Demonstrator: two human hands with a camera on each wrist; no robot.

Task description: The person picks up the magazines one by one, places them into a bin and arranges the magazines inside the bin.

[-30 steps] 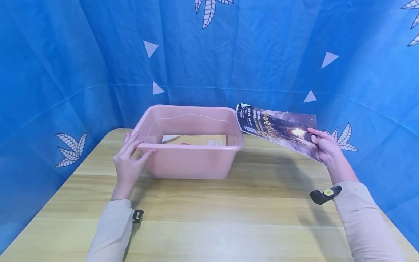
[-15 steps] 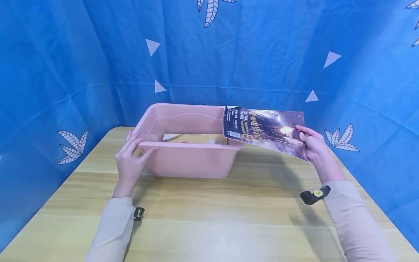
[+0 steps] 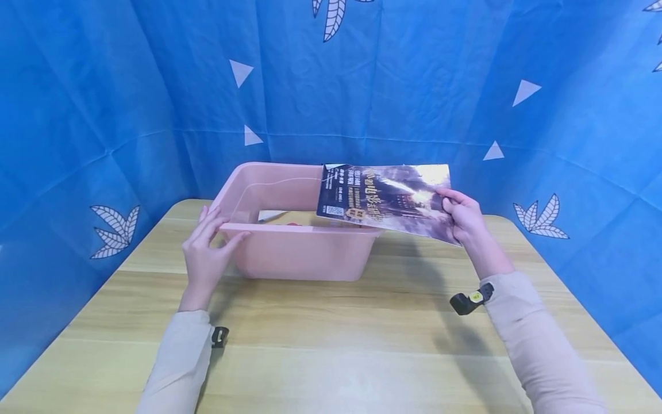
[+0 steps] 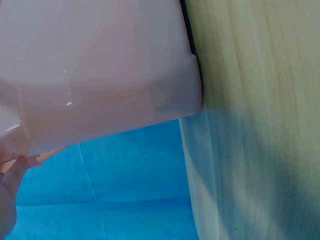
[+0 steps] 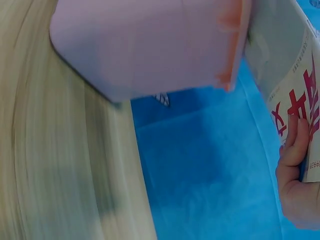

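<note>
A person held a magazine over the right side of a pink tub while steadying the tub with the other hand.

The right hand (image 3: pixel 464 217) gripped the dark glossy magazine (image 3: pixel 380 195) by its right edge, thumb on the cover and fingers (image 5: pixel 292 145) curled under it; the magazine was tilted, its left end reaching over the right part of the pink plastic tub (image 3: pixel 300 253) and hanging above the rim. The left hand (image 3: pixel 206 253) rested against the tub's near left corner with fingers straight and spread, the thumb along the front rim, pressing rather than gripping. The tub stood on the wooden table (image 3: pixel 362 345) toward the far edge, in front of a blue cloth backdrop (image 3: pixel 129 86). Inside the tub lay some flat printed matter (image 3: pixel 289 218), only partly visible.
</note>
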